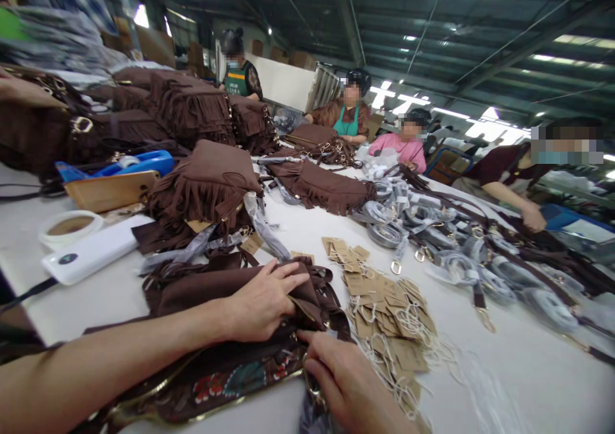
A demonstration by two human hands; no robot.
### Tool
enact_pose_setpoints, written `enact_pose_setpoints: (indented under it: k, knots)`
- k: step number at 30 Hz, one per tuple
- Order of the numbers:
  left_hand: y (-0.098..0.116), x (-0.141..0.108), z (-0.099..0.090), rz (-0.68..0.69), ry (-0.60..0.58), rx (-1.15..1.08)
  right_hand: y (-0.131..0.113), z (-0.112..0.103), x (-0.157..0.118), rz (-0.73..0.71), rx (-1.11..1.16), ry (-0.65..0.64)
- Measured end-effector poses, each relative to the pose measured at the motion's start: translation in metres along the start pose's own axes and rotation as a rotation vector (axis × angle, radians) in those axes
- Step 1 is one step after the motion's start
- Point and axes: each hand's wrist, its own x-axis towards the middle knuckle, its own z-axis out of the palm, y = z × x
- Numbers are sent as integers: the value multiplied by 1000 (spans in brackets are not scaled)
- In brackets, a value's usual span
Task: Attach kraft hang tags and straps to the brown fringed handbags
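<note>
A brown fringed handbag lies before me with its gold zipper open, and a patterned lining in red and teal shows inside. My left hand rests on the bag's upper side, its fingers stretched out and apart. At the right end of the zipper, my right hand has its fingers curled, index finger and thumb close together by the gold hardware. What they pinch is too small to make out. A gold clasp hangs beside that hand. Just right of the bag is a pile of tan paper tags with white strings.
Another fringed bag stands behind mine, near a blue tape dispenser, a tape roll and a white handheld device. Plastic-wrapped straps cover the table's right side. Several co-workers, one in a pink top, are across the table.
</note>
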Motion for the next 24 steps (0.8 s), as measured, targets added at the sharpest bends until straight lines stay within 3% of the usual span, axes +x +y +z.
enact_pose_setpoints:
  k: [5, 12, 19, 24]
  knots:
    - [0, -5, 0, 56, 38, -55, 2, 0, 2, 5, 15, -14]
    - [0, -2, 10, 71, 149, 195, -1, 0, 1, 25, -49, -19]
    - [8, 1, -1, -66, 13, 28, -2, 0, 1, 39, 0, 20]
    - [11, 4, 0, -130, 20, -52, -3, 6, 5, 47, 31, 98]
